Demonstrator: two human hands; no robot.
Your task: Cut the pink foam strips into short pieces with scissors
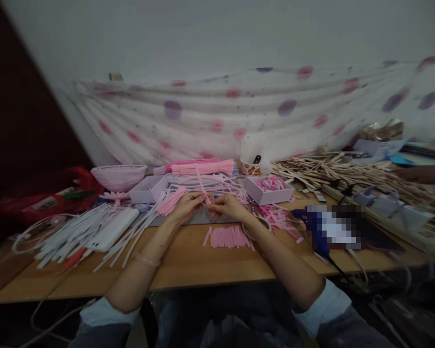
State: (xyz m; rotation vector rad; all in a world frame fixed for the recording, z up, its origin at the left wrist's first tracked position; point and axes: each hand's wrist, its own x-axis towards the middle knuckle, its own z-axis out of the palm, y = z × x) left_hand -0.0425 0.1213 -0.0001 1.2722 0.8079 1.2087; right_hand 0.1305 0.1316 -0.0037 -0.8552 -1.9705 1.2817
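Observation:
My left hand (185, 207) and my right hand (227, 207) meet over the wooden table (188, 263), fingers pinched together on a thin pink strip (202, 189) that rises between them. A row of short cut pink strips (227, 238) lies on the table just in front of my hands. Longer pink and white strips (199, 181) are piled behind my hands.
White strips (76, 232) and a white power bank (113, 229) lie at left, with a pink bowl (119, 176) and red bag (47, 195) behind. White boxes (270, 189) hold pink pieces. A blue glue gun (317, 227) and wooden sticks (348, 171) lie at right. Another person's arm (422, 173) shows far right.

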